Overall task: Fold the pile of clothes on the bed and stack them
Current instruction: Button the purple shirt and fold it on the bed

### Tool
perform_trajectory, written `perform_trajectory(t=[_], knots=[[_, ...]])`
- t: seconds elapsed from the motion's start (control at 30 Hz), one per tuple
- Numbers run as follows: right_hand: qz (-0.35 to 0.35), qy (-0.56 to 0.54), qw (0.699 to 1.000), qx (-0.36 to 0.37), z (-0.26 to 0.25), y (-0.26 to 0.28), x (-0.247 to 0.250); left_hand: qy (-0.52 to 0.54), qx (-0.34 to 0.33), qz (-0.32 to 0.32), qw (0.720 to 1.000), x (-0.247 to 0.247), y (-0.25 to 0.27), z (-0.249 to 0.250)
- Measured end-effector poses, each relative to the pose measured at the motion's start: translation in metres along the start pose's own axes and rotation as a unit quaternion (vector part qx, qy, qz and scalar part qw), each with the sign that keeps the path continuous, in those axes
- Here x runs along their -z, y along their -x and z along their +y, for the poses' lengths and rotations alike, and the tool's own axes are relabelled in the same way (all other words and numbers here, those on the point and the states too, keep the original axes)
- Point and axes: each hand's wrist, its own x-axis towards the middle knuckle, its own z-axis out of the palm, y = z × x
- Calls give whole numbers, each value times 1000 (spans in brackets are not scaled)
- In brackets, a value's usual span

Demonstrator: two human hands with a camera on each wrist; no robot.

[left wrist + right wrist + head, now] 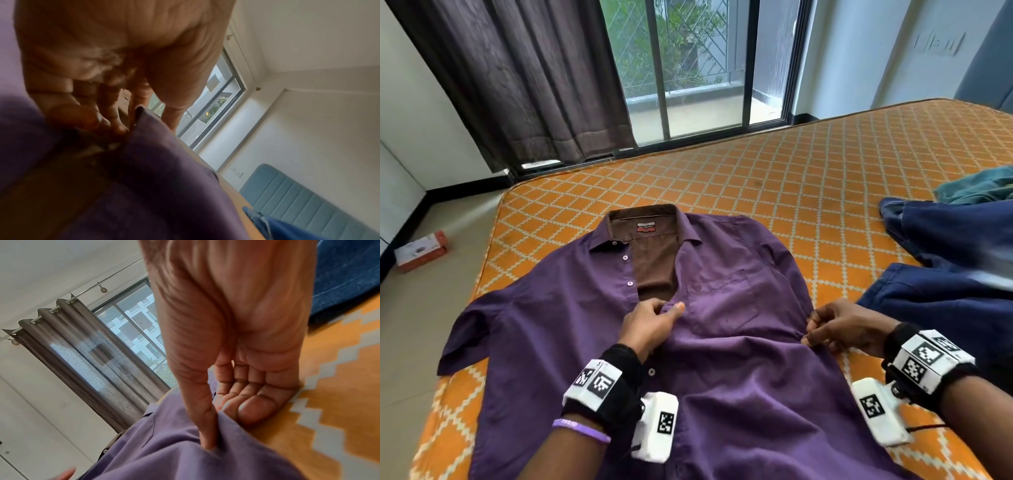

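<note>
The purple shirt [599, 342] lies flat and face up on the bed [808, 192], its collar away from the person and its front partly open, so the brown inner side shows in a narrow strip below the collar.

The left hand [650, 325] is on the middle of the shirt, where the open strip ends. Its thumb and fingers are closed on the edge of the front placket; in the left wrist view the fingertips [115, 125] pinch a raised fold of purple cloth. The right hand [839, 327] is at the side seam of the shirt, beside the chest pocket. Its thumb and curled fingers pinch the cloth there, and the small finger side rests on the orange mattress.

To the left of the left hand, one short sleeve spreads out and reaches near the side edge of the bed, with floor below. Beyond both hands, past the collar, there is a wide free band of mattress up to the far edge under the window [688, 68]. To the right of the right hand the room is narrow: dark blue jeans [945, 274] lie just beside it, and a teal garment [976, 186] lies behind them.

The shirt is smooth on the left half and has soft wrinkles between the two hands. White buttons run along the left placket.
</note>
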Motion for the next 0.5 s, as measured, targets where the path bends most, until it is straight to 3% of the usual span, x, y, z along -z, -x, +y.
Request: perform_trajectory(t=[0.1, 0.17, 0.3, 0.4, 0.5], knots=[[10, -17, 1000, 8, -2, 4, -1, 99, 37, 19, 994, -1, -23, 15], [21, -66, 998, 13, -5, 7, -3, 179, 96, -12, 979, -3, -45, 22], [54, -126, 991, -9, -18, 4, -10, 293, 184, -118, 931, -1, -71, 41], [84, -107, 990, -29, -23, -7, -12, 315, 265, -259, 874, 7, -82, 48], [90, -84, 991, -46, -26, -12, -8, 382, 264, -331, 821, 12, -80, 45]])
